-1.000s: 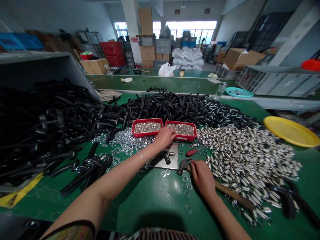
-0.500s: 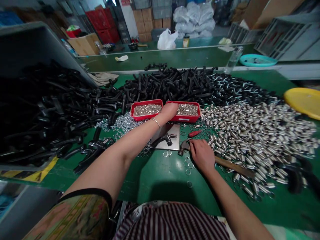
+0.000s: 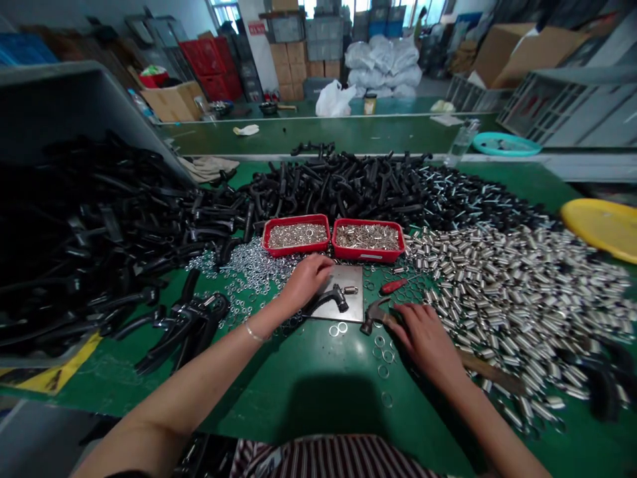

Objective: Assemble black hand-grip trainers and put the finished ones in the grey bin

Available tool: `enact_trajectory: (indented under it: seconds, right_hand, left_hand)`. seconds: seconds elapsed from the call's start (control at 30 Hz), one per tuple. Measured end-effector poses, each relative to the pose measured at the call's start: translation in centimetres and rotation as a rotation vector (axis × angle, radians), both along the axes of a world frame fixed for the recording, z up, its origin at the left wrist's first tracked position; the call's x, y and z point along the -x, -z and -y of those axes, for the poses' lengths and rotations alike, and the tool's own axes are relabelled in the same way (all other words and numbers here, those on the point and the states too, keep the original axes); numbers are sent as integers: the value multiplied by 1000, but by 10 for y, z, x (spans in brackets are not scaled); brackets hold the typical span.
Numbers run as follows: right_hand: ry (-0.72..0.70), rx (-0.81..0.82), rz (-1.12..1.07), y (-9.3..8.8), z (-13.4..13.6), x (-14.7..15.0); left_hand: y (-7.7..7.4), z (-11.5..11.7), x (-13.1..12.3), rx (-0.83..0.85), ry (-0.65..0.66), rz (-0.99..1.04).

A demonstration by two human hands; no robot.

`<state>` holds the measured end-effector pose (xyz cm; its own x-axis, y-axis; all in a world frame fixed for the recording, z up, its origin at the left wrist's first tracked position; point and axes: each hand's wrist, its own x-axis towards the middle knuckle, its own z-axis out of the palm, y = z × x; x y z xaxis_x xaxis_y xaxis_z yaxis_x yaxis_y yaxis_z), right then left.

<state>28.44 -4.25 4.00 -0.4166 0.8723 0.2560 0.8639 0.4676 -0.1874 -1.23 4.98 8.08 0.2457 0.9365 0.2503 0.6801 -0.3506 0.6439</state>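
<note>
At far left, a grey crate tips black handles onto the green bench. Small nuts lie scattered beside them. The left hand is narrow, fingertips drawn together just before the left red tray; whether they pinch anything, I cannot tell. Beneath and beside it, one black handle rests on a metal plate, a ribbed stub pointing right. Rings lie below the plate. The right red tray stands behind it. Next comes a hammer, its shaft held in the right hand. A red-handled tool lies near. Metal sleeves heap farther right, by a yellow lid.
</note>
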Motion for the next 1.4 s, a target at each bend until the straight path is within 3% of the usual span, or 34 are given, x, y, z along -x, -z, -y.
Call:
enact_trajectory:
  seconds: [0.1, 0.27, 0.43, 0.5, 0.63, 0.8, 0.93, 1.0, 1.1, 1.13, 1.2, 1.27, 1.3, 1.33, 1.4]
  right_hand:
    - [-74, 19, 136, -8, -1, -14]
    - [-162, 59, 178, -20, -11, -24]
    - [2, 330, -40, -40, -20, -36]
    - [27, 431, -124, -50, -26, -33]
    - [24, 444, -226, -67, -41, -12]
    - [-81, 357, -113, -78, -48, 25]
    - [-115, 267, -156, -70, -50, 46]
    - [-112, 314, -109, -57, -57, 49]
    - [-73, 517, -108, -38, -73, 41]
    - [-59, 527, -143, -35, -77, 37]
    - [-44, 385, -213, -34, -78, 32]
    - [-41, 158, -293, -38, -72, 36]
    - [-45, 118, -354, -39, -67, 41]
    - [-45, 144, -446, -40, -62, 49]
    - [-21, 368, -696, -37, -53, 68]
  left_hand:
    - [7, 21, 9, 174, -30, 100]
    - [17, 16, -3, 179, -46, -25]
    - [19, 11, -13, 164, -59, -257]
    - [13, 11, -14, 68, 10, -390]
    - [2, 13, -13, -89, 262, -563]
    - [13, 38, -11, -27, 33, -350]
    - [32, 54, -14, 92, -14, -183]
    - [36, 55, -15, 116, -12, -146]
    - [37, 53, -14, 131, 3, -105]
    - [36, 53, -13, 140, 5, -84]
    - [32, 55, -15, 175, -54, -7]
    - [27, 60, -21, 209, -209, 116]
    - [25, 62, -27, 205, -299, 180]
    - [23, 65, -33, 169, -364, 224]
    - [21, 69, -46, 46, -396, 228]
